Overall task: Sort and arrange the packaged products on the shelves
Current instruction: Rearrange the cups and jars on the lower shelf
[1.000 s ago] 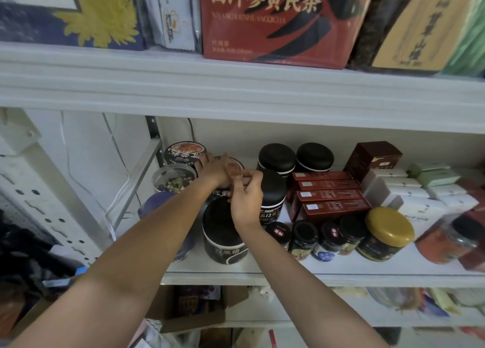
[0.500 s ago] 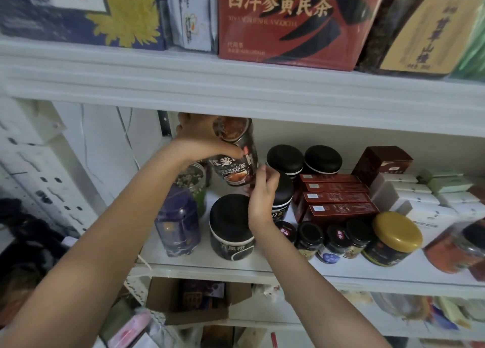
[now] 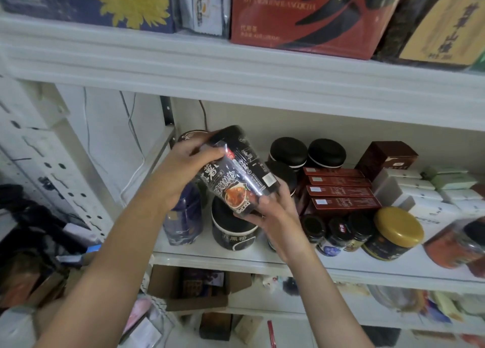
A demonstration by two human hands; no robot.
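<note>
My left hand (image 3: 183,170) grips the upper end and my right hand (image 3: 275,216) the lower end of the tilted noodle cup (image 3: 236,174), held before the shelf (image 3: 367,269); it looks light, crushable and film-slick, so its ends seem the safest hold.

Cup (image 3: 236,174) you hold: glossy plastic film wrap, wrinkled, catches light. Black lids (image 3: 288,149) behind it: matt, smooth. Red boxes (image 3: 341,190): cardboard, slight sheen. Gold lid (image 3: 399,225): smooth, satin shine. Shelf board (image 3: 341,266): white, smooth, glossy. Brown carton (image 3: 161,280) below: plain cardboard, matt.
</note>
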